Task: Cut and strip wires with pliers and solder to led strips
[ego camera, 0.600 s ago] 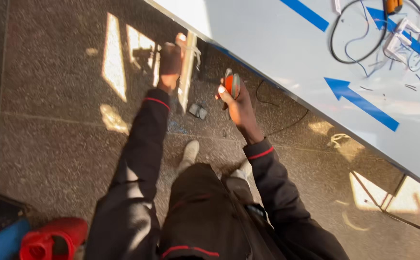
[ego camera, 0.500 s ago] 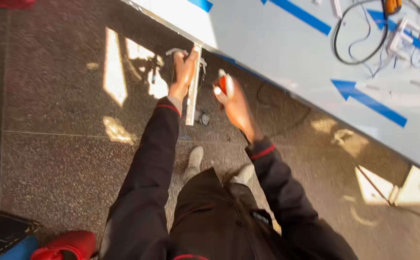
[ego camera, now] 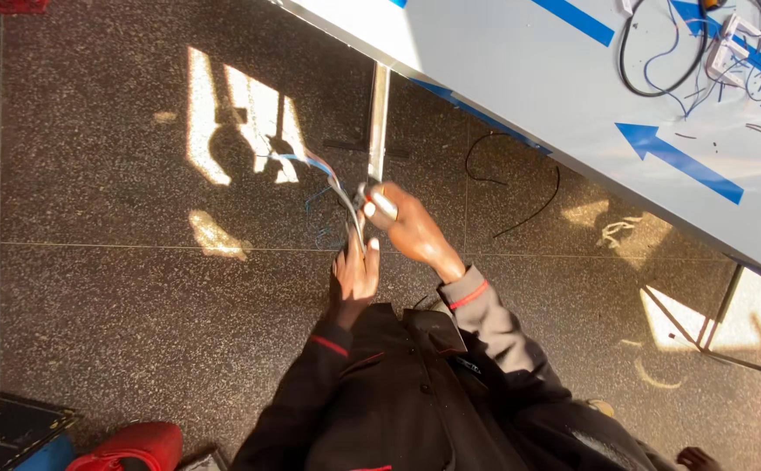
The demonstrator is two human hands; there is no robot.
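My left hand is closed around a grey cable whose loose coloured wire ends fan out up and to the left. My right hand sits just above and to the right of it, gripping a small hand tool with a silvery body against the cable. Both hands are held over the dark speckled floor, close in front of my dark jacket. What the tool's tip does on the cable is hidden by my fingers.
A white table top with blue arrows runs along the upper right, with black cables and white parts on it; its metal leg stands just behind my hands. A black wire lies on the floor. A red object sits bottom left.
My hands have come back from the table leg toward my body. The left hand let go of the leg and now grips the cable; the right hand has closed in beside it.
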